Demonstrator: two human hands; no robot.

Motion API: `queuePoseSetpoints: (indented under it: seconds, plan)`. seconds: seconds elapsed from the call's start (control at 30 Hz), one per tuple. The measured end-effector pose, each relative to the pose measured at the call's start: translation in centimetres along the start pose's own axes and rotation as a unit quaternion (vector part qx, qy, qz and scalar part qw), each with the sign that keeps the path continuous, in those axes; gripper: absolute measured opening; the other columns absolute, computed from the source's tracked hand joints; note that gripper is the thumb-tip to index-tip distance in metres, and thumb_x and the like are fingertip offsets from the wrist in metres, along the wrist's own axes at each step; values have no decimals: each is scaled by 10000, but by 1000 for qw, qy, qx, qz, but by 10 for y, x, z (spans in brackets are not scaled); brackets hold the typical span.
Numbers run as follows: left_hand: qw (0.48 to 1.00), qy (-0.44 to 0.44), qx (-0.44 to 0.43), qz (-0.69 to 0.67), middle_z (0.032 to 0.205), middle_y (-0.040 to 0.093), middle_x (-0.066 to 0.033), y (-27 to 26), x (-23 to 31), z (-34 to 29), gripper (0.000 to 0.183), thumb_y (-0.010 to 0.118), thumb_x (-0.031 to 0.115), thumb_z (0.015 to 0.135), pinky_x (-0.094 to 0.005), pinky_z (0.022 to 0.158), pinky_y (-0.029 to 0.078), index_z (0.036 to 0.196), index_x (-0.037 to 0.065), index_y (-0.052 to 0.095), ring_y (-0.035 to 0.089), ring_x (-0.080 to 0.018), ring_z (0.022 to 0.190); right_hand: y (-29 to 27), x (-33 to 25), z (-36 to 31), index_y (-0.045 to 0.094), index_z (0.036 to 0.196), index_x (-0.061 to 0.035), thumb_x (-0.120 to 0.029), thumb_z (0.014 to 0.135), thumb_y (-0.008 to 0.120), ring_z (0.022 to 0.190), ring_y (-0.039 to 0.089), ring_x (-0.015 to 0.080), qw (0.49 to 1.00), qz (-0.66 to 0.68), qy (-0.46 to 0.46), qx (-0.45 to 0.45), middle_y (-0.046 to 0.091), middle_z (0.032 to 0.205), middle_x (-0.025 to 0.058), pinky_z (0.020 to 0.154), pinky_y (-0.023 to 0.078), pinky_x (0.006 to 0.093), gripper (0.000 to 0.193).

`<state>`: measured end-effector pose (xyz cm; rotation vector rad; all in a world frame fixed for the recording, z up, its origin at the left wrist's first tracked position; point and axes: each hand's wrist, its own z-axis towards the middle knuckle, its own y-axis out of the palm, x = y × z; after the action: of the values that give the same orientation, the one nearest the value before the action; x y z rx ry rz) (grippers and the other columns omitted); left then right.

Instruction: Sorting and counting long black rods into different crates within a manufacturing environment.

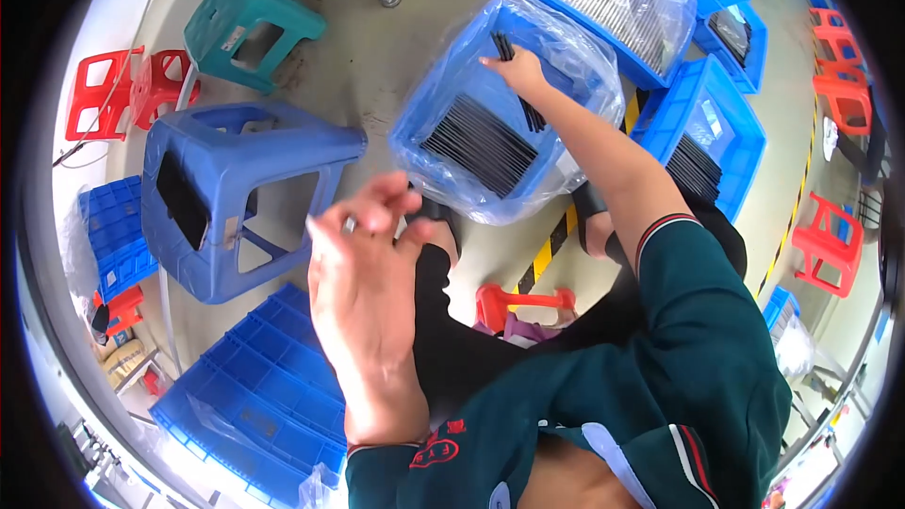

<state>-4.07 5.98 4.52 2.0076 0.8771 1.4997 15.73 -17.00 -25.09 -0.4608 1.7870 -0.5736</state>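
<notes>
My right hand (520, 73) is closed around a small bundle of thin black rods (534, 115), whose ends stick out above and below the fingers. It is over a blue crate (464, 58) lined with clear plastic film. Inside that crate, to the left of the held bundle, lies a row of similar black rods (481, 145) packed side by side. My left hand (366, 269) is raised, its fingers partly bent and apart, with nothing visible in it. A ring shows on one finger. The blue stool is the nearest thing to it in the picture.
A blue stool (325, 143) with a black pad stands left, a green stool (215, 26) beyond it. Blue crates (633, 55) with rods stand at the far right, another crate (745, 155) nearer. Stacked blue crates (255, 391) lie lower left; a red stool (528, 299) is between my legs.
</notes>
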Motion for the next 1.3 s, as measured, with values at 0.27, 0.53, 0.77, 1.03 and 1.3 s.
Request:
queuePoseSetpoints:
  seconds: [0.27, 0.53, 0.77, 1.03, 1.3]
  plan:
    - [997, -51, -4, 62, 952, 369, -83, -1, 17, 6, 397, 396, 471, 940, -364, 708, 319, 781, 122, 500, 330, -210, 807, 71, 56, -5, 591, 892, -1, -388, 675, 742, 878, 617, 361, 987, -132, 77, -58, 638, 874, 220, 756, 469, 447, 468]
    - [997, -51, -15, 58, 915, 393, -83, -1, 19, 11, 401, 390, 463, 945, -359, 679, 341, 771, 114, 486, 369, -209, 789, 105, 68, -25, 526, 909, -12, -254, 740, 700, 889, 595, 387, 969, -242, 54, -14, 587, 967, 202, 769, 478, 472, 342]
    - [997, -51, -26, 47, 896, 407, -85, -2, 18, 8, 401, 387, 453, 948, -351, 661, 351, 777, 107, 495, 389, -207, 771, 85, 74, -41, 577, 957, -42, -256, 729, 695, 983, 541, 318, 955, -295, -39, 12, 570, 992, 132, 787, 469, 432, 334]
    - [999, -34, -24, 31, 893, 447, -116, -1, 16, 3, 426, 390, 456, 944, -351, 634, 374, 783, 85, 522, 432, -219, 755, 68, 95, -36, 591, 944, -58, -151, 772, 571, 992, 536, 308, 956, -287, -53, 1, 567, 996, 124, 806, 474, 428, 197]
    - [997, -57, -58, -9, 914, 453, -124, 11, 8, 2, 418, 386, 449, 949, -349, 658, 360, 814, 73, 513, 417, -229, 770, 9, 58, -22, 621, 997, -77, -123, 798, 501, 1012, 573, 287, 873, -426, -95, -220, 605, 1052, 120, 821, 477, 417, 237]
